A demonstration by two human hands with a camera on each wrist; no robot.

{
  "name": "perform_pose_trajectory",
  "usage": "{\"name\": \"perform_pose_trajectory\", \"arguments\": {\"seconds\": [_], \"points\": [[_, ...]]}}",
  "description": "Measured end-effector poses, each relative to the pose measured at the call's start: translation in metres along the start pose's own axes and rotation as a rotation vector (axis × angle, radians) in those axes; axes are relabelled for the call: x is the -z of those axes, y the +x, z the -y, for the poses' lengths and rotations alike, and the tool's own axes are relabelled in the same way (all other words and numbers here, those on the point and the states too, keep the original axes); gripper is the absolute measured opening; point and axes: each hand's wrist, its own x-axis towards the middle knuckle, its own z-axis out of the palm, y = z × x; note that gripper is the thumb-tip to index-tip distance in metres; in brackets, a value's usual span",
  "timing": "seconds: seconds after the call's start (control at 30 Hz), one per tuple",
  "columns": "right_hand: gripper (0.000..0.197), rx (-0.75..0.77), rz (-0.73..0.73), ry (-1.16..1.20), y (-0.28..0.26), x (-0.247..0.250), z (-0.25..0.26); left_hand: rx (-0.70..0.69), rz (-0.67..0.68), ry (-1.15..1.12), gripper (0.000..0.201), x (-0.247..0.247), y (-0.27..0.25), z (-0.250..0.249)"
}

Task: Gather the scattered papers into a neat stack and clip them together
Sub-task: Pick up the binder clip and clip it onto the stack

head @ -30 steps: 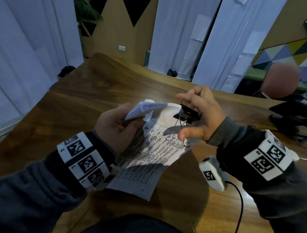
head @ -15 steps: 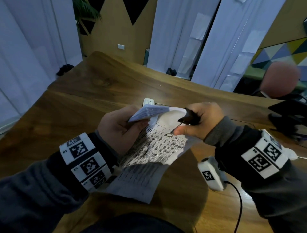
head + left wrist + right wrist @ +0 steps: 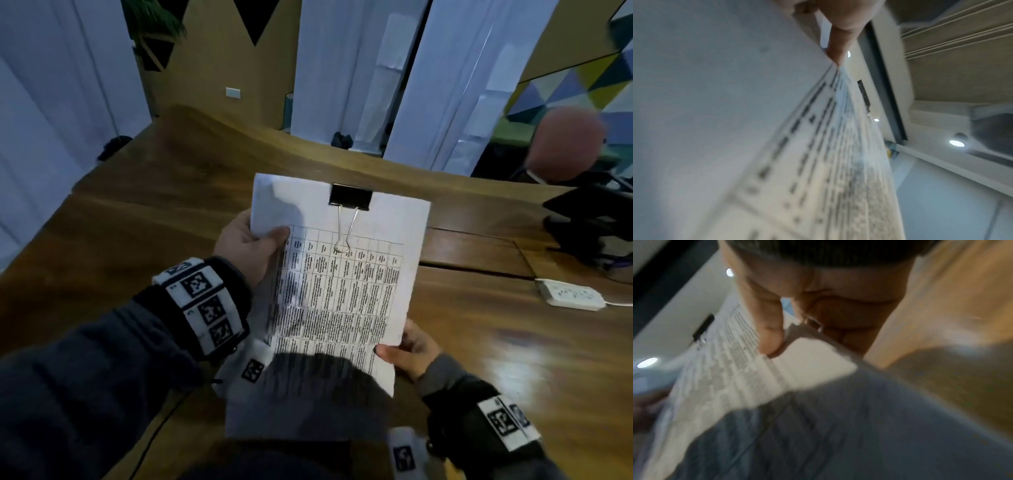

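Observation:
A stack of printed papers [image 3: 342,294] with a table of text is held flat above the wooden table [image 3: 171,192]. A black binder clip [image 3: 350,196] grips the middle of its top edge, one wire handle folded down onto the page. My left hand [image 3: 253,245] pinches the stack's upper left edge, thumb on top. My right hand [image 3: 407,349] pinches the lower right edge. In the left wrist view the papers [image 3: 797,162] fill the frame, blurred, under my thumb. The right wrist view shows my thumb on the papers [image 3: 725,369] and the clip [image 3: 702,328] far off.
A white power strip [image 3: 570,294] lies on the table to the right. Dark equipment [image 3: 596,219] and a pink chair back [image 3: 565,144] stand at the far right. White curtains hang behind the table.
The clip now sits on the stack's top edge. My right hand has let go of it and moved down to the lower right edge. The stack has been straightened and raised.

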Motion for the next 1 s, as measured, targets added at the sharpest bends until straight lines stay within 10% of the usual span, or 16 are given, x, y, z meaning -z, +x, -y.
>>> {"name": "perform_pose_trajectory", "arguments": {"seconds": [0.13, 0.43, 0.8, 1.0], "points": [[0.024, -0.163, -0.379, -0.006, -0.013, 0.02, -0.051, 0.291, 0.006, 0.437, 0.033, -0.021, 0.02, 0.053], [0.013, -0.477, -0.563, -0.287, -0.025, 0.059, -0.062, 0.656, 0.526, 0.686, 0.024, -0.043, -0.014, 0.159], [0.058, -0.656, -0.636, -0.401, 0.011, 0.067, -0.052, 0.667, 0.642, 0.56, 0.09, -0.048, 0.006, 0.197], [0.046, -0.688, -0.646, -0.467, 0.013, 0.063, -0.047, 0.686, 0.67, 0.529, 0.099, -0.049, 0.01, 0.196]]}}
